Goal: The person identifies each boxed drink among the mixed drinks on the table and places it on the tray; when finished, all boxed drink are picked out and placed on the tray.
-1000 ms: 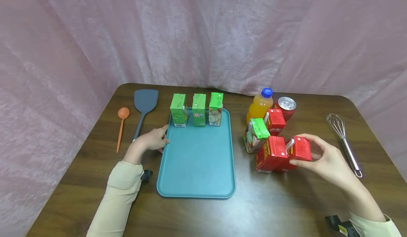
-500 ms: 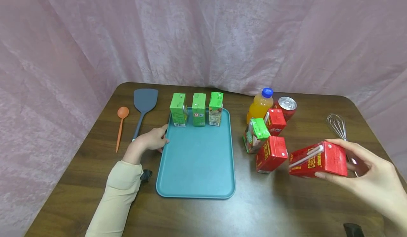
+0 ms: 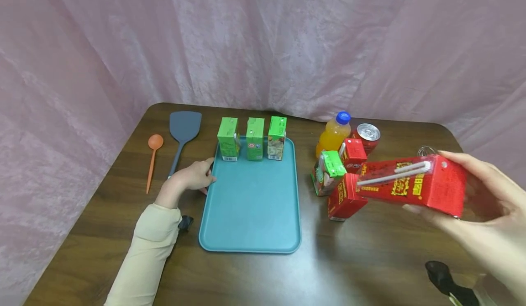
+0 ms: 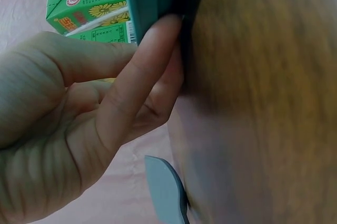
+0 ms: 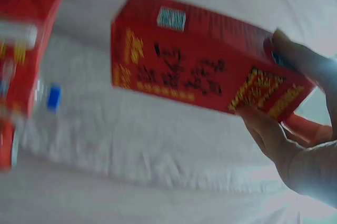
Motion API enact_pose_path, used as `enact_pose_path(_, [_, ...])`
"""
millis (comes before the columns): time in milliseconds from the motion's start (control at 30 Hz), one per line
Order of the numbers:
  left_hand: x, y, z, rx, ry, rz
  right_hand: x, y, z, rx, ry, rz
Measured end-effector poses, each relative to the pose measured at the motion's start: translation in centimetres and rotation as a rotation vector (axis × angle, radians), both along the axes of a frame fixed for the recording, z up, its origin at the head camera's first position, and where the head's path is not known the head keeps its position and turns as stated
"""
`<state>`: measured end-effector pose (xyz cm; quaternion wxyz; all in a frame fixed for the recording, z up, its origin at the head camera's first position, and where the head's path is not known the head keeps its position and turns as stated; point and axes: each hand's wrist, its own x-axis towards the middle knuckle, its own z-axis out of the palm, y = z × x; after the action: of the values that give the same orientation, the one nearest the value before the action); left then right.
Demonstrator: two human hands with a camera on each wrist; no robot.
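Observation:
My left hand (image 3: 186, 181) pinches the left rim of a teal tray (image 3: 250, 205); the left wrist view shows thumb and fingers at that rim. Three green drink cartons (image 3: 255, 139) stand in a row along the tray's far end. My right hand (image 3: 493, 205) grips a red drink carton (image 3: 394, 182) by its top end, the carton tilted nearly flat and raised off the table, two white straws on its side. Below its lower end stands another red carton (image 3: 344, 202), next to a green carton (image 3: 328, 173) and a third red one (image 3: 354, 155).
An orange juice bottle (image 3: 334, 137) and a red can (image 3: 367, 137) stand behind the right-hand cartons. A grey spatula (image 3: 185, 125) and an orange spoon (image 3: 153, 160) lie left of the tray. A whisk (image 3: 427, 150) is mostly hidden behind my right hand.
My right hand has lifted the red carton away from the neighbouring one, drawn it right and up, and tipped it over. My left hand has stayed at the tray rim.

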<state>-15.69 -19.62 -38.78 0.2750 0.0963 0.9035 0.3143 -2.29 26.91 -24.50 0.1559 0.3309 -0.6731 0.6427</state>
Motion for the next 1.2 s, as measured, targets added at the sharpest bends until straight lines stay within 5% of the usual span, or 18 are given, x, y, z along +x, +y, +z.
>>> enact_pose_path(100, [-0.2, 0.0, 0.0, -0.001, 0.000, -0.007, 0.2, -4.2, 0.6, -0.040, 0.036, -0.197])
enact_pose_path(333, [-0.1, -0.1, -0.2, -0.007, -0.018, 0.009, -2.1, -10.6, -0.4, 0.118, -0.034, -0.241])
enact_pose_path(700, [-0.1, 0.0, -0.6, -0.001, -0.018, -0.011, -7.5, -19.2, -5.6, 0.331, -0.267, -0.131])
enact_pose_path(933, [-0.2, -0.1, -0.6, 0.037, -0.025, 0.013, -8.9, -24.3, -8.0, 0.498, -0.276, -0.117])
enact_pose_path(1200, [-0.1, -0.1, -0.3, 0.048, -0.044, 0.018, -10.7, -27.1, -8.8, 0.602, -0.257, -0.080])
